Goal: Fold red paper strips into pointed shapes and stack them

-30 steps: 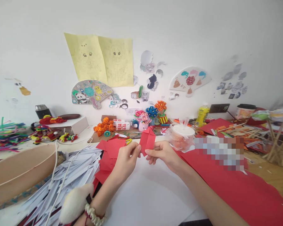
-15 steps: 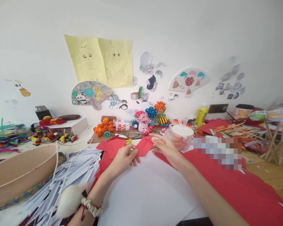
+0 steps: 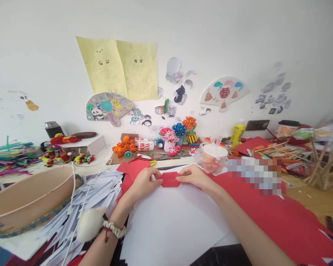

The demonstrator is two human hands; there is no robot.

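Hold the red paper [image 3: 170, 180] level, left hand [image 3: 144, 183] fingers clamped at nine o'clock, right hand [image 3: 194, 176] fingers clamped at three.

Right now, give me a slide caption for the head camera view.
Left hand and right hand hold folded red paper over white sheets on a cluttered craft table.

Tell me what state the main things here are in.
Red paper: folded
Left hand: pinching the paper's left end
Right hand: pinching its right end
White sheet: flat
White strips: heaped
Tub: lid on
Cup: lid on
Yellow bottle: standing
Beige basin: uncovered
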